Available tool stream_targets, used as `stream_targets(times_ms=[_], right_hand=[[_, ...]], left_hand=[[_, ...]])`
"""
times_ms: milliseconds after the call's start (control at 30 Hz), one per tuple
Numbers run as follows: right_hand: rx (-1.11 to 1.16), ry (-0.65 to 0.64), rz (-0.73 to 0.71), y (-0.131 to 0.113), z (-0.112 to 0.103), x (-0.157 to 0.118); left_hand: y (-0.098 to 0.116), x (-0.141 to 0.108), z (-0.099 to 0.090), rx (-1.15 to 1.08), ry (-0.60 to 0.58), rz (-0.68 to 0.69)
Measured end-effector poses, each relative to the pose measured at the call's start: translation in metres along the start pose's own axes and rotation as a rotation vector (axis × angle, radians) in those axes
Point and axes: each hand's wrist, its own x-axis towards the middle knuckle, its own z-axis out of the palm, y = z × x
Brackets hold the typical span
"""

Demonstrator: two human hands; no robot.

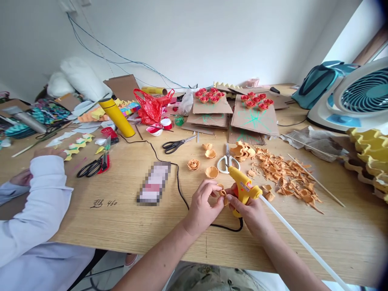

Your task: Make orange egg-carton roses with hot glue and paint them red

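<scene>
My left hand (203,206) pinches a small orange carton piece (223,193) near the table's front edge. Wrapped round a yellow glue gun (242,188) is my right hand (249,210), its thumb close to the same piece. A long white glue stick (303,242) sticks out of the gun's back, and its nozzle points up and left. Just beyond my hands lie an orange cup (211,172), a rolled orange rose (193,164), another petalled cup (210,154) and white-handled scissors (228,162).
Orange scraps (281,169) and a thin stick (317,180) lie right. Red flowers (210,95) stand on cardboard behind. A black cord (178,182) crosses the table beside a blurred-out phone-like object (154,184). At left are a person's sleeves (48,194); a fan (357,95) stands far right.
</scene>
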Motion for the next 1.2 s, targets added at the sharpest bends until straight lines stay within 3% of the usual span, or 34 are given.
stream_targets(times_ms=[1200], right_hand=[[0.01,0.018,0.023,0.0083,-0.0032,0.0009]], left_hand=[[-0.0011,-0.0001,0.0031,-0.022,0.009,-0.01]])
